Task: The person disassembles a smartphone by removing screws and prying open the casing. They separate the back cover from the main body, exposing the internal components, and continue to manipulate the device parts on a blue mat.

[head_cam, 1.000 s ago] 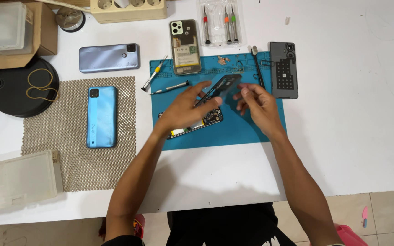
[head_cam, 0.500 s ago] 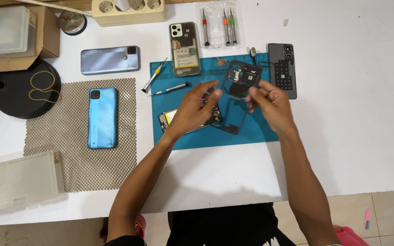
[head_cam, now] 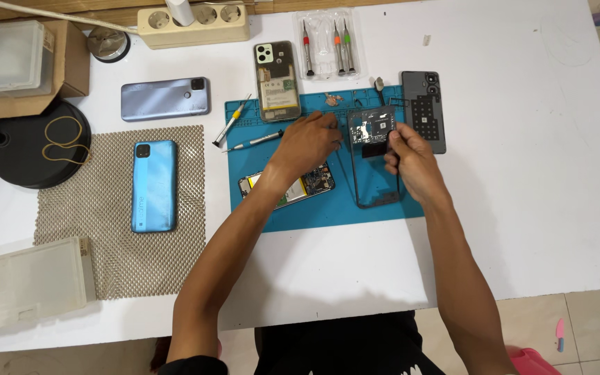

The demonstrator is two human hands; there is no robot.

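1. Blue rubber covers the middle of the white table [head_cam: 522,229]: a work mat [head_cam: 300,208], the landmark for everything here.
2. On the mat's right half lies a dark phone frame [head_cam: 373,163], long side running away from the person, its upper part carrying a black plate with shiny patches.
3. The right hand [head_cam: 411,163] sits at the frame's right edge, fingers closed on that edge near the top.
4. The left hand [head_cam: 307,142] rests over the mat's centre, fingertips at the frame's upper left corner; whether they pinch it or only touch it cannot be told.
5. Just under the left hand, on the mat's lower left, lies an opened phone body [head_cam: 287,186] with its battery showing.
6. Two small screwdrivers [head_cam: 244,135] lie on the mat's upper left.
7. A grey back cover [head_cam: 423,111] lies at the mat's upper right corner.
8. Left of the mat, a blue phone [head_cam: 154,186] lies on a mesh pad [head_cam: 105,243].
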